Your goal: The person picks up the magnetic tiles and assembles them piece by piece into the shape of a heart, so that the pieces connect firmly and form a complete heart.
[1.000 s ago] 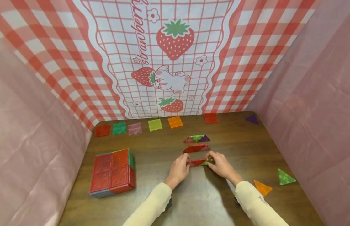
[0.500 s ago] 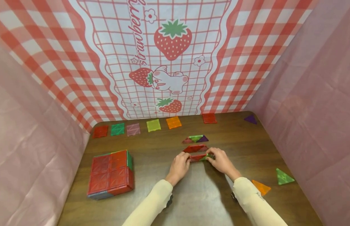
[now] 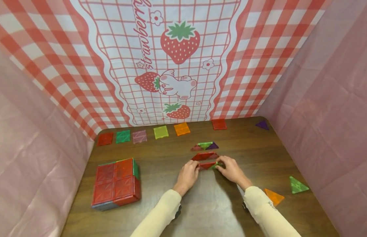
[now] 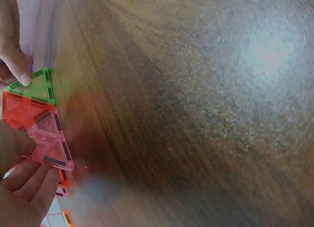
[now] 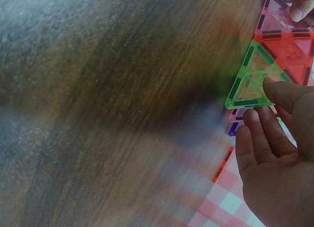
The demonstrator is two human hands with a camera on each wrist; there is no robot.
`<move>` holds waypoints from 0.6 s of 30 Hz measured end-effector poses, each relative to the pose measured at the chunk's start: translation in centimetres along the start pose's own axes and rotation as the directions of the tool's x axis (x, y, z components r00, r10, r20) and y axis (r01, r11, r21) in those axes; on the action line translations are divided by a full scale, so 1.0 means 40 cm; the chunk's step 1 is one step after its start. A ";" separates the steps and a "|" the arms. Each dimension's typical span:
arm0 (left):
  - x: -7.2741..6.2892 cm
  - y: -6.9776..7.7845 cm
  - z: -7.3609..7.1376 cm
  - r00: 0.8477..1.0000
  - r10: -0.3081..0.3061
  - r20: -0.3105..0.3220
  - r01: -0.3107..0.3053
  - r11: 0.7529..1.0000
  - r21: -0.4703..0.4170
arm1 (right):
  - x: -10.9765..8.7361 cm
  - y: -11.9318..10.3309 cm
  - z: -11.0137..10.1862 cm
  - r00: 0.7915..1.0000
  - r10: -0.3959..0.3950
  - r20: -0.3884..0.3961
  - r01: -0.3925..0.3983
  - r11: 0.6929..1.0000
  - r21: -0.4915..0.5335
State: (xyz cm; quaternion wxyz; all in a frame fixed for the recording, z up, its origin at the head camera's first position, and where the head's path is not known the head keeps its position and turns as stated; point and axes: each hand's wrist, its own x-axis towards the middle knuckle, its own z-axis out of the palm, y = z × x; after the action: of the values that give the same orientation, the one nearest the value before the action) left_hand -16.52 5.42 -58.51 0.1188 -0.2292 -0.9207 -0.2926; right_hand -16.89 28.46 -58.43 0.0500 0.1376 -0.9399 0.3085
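Three translucent triangle magnetic tiles stand upright on edge as one joined row: a pink tile [image 4: 51, 143], a red tile [image 3: 208, 165] and a green tile [image 5: 252, 84]. At the pink end, my left hand [image 3: 187, 174] pinches the tile between thumb and fingers. My right hand [image 3: 232, 171] pinches the green tile at the other end. Close behind is a second standing row with a red tile [image 3: 205, 155], its ends partly covered by my hands. Farther back stands a third row, with a green tile [image 3: 206, 144] in its middle and a purple tile [image 3: 213, 145] at its right.
A block of red-topped square tiles [image 3: 115, 182] sits at left. Along the table's back edge lie several flat square tiles, including a lime one [image 3: 161, 132], and a purple triangle [image 3: 262, 124]. An orange triangle [image 3: 274, 197] and a green triangle [image 3: 298, 185] lie at right.
Both hands have slid the pink, red and green row a little away from me, nearer the red row behind it. In the last half second the hands have hardly moved.
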 end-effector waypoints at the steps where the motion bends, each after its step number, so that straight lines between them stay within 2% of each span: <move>1: 0.000 0.000 0.000 1.000 0.002 -0.001 -0.002 1.000 0.001 | 0.000 0.001 0.000 1.000 0.001 -0.001 -0.001 1.000 -0.002; 13: -0.003 0.001 0.000 1.000 -0.009 0.015 0.009 1.000 0.005 | -0.007 0.009 0.003 1.000 -0.024 -0.005 0.024 1.000 -0.015; 18: -0.002 0.002 0.001 1.000 -0.007 0.016 0.007 1.000 0.003 | -0.014 0.012 -0.018 1.000 -0.016 0.016 0.016 1.000 -0.009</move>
State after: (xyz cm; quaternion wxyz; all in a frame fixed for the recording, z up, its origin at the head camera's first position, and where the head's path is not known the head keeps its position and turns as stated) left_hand -16.41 5.47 -58.54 0.1105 -0.2281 -0.9229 -0.2898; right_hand -16.49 29.38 -58.22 0.0458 0.1472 -0.9406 0.3025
